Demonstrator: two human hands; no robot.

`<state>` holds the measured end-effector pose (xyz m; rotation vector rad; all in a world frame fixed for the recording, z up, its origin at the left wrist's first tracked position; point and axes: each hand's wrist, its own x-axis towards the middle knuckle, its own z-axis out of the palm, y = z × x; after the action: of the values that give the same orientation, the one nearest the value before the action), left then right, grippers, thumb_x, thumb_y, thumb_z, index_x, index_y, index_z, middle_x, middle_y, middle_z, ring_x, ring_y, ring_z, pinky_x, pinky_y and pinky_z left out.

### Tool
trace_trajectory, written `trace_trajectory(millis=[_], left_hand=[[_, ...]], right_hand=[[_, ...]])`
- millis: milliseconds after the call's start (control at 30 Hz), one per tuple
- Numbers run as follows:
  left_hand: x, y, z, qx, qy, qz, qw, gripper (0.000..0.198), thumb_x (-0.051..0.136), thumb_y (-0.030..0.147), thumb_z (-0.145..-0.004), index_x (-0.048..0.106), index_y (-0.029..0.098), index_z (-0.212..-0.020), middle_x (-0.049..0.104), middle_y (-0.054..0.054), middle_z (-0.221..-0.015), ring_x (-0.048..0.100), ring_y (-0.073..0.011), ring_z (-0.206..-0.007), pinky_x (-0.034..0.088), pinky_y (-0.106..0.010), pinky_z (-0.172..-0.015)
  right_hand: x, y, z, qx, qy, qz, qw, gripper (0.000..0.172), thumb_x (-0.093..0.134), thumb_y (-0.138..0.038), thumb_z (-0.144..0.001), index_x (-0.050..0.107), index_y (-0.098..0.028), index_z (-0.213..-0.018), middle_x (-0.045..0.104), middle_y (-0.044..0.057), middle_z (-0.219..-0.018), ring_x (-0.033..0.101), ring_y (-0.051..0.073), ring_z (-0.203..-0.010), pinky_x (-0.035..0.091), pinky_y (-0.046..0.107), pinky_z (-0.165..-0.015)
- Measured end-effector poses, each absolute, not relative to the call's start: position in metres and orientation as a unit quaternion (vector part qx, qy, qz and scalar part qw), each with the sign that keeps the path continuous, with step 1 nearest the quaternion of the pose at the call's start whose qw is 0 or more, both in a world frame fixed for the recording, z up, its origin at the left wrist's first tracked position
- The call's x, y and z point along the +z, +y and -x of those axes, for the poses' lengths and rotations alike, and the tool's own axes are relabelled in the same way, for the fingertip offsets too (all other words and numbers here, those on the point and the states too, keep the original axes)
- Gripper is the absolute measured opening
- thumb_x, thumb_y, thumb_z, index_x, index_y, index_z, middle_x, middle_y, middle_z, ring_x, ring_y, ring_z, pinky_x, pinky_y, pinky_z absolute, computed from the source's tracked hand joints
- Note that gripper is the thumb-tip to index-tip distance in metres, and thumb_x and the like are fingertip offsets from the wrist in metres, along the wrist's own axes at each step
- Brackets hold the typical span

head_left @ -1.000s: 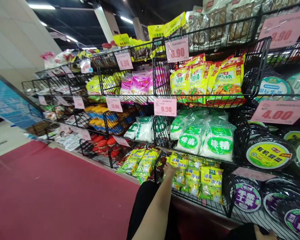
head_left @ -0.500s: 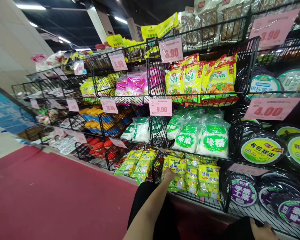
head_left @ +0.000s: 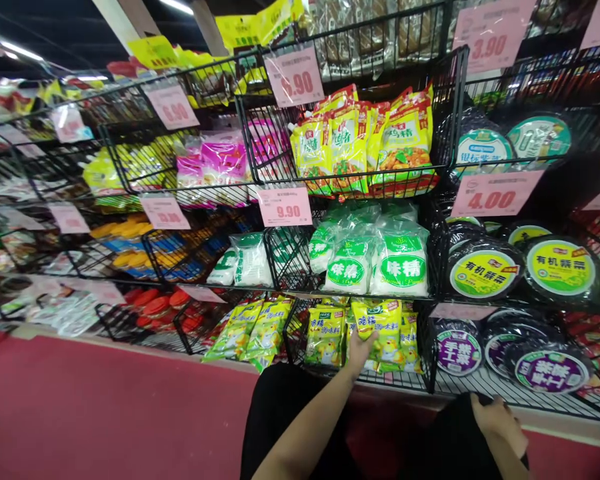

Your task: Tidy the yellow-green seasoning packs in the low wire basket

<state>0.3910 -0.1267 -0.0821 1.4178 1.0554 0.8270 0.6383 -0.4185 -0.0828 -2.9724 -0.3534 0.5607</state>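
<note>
packets in bottom basket | bags above | pouches above bags | round packs right | jars left of packets

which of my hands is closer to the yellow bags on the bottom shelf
Left. Your left hand grips one yellow bag at its lower left; your right hand rests on your right knee, apart from the bags.

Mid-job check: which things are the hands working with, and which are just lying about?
In use:
left hand, gripping a yellow packet
similar yellow packets beside it
right hand, resting by the right knee

Just around:
green-and-white bags above
purple-labelled dark round packs
pink price tags
</note>
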Motion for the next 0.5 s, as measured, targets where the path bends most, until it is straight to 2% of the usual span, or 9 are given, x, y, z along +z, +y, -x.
trace_trajectory(millis=[100,267,367,433,467,500], left_hand=[[-0.093,-0.157,-0.426,0.305,0.466,-0.627,0.545,0.053,0.071,0.038,-0.090,0.060,0.013,-0.135,0.072,-0.021,-0.128,0.069,-0.0316,-0.123,0.055,-0.044,-0.105],[-0.114,-0.192,-0.446,0.194,0.511,-0.679,0.490,0.072,0.074,0.022,-0.079,0.051,0.011,-0.146,0.065,-0.023,-0.138,0.059,-0.0379,-0.134,0.047,-0.048,-0.113],[-0.117,-0.203,-0.445,0.179,0.535,-0.704,0.431,0.079,0.068,0.017,-0.080,0.038,0.006,-0.153,0.052,-0.026,-0.150,0.042,-0.0394,-0.148,0.035,-0.052,-0.122],[-0.114,-0.209,-0.442,0.195,0.514,-0.753,0.362,0.070,0.056,0.018,-0.090,0.033,0.002,-0.154,0.036,-0.029,-0.160,0.025,-0.0402,-0.156,0.021,-0.057,-0.127],[-0.113,-0.213,-0.440,0.190,0.474,-0.790,0.340,0.062,0.048,0.018,-0.095,0.036,0.001,-0.153,0.031,-0.029,-0.162,0.021,-0.0402,-0.157,0.018,-0.060,-0.128],[-0.112,-0.215,-0.438,0.174,0.419,-0.827,0.332,0.053,0.042,0.020,-0.099,0.043,0.003,-0.149,0.034,-0.028,-0.161,0.023,-0.0399,-0.156,0.019,-0.061,-0.127]], right_hand=[[-0.077,-0.418,-0.634,0.175,-0.088,0.978,0.067,0.083,0.045,-0.058,-0.080,0.050,-0.014,-0.149,0.060,0.028,-0.140,0.055,0.048,-0.134,0.051,0.065,-0.098],[-0.071,-0.419,-0.633,0.174,-0.083,0.979,0.069,0.075,0.046,-0.056,-0.082,0.053,-0.018,-0.146,0.064,0.026,-0.136,0.058,0.046,-0.132,0.051,0.063,-0.100],[-0.069,-0.418,-0.633,0.179,-0.085,0.978,0.065,0.076,0.046,-0.056,-0.082,0.054,-0.013,-0.145,0.063,0.026,-0.137,0.057,0.047,-0.132,0.050,0.062,-0.101],[-0.067,-0.417,-0.633,0.183,-0.086,0.977,0.065,0.078,0.045,-0.057,-0.082,0.053,-0.012,-0.145,0.063,0.026,-0.137,0.056,0.047,-0.132,0.049,0.062,-0.101],[-0.067,-0.417,-0.634,0.185,-0.087,0.977,0.065,0.079,0.045,-0.058,-0.082,0.053,-0.012,-0.145,0.063,0.027,-0.136,0.056,0.047,-0.132,0.049,0.062,-0.101],[-0.067,-0.417,-0.633,0.185,-0.087,0.977,0.065,0.080,0.045,-0.060,-0.082,0.052,-0.012,-0.146,0.063,0.027,-0.136,0.056,0.047,-0.132,0.049,0.062,-0.101]])
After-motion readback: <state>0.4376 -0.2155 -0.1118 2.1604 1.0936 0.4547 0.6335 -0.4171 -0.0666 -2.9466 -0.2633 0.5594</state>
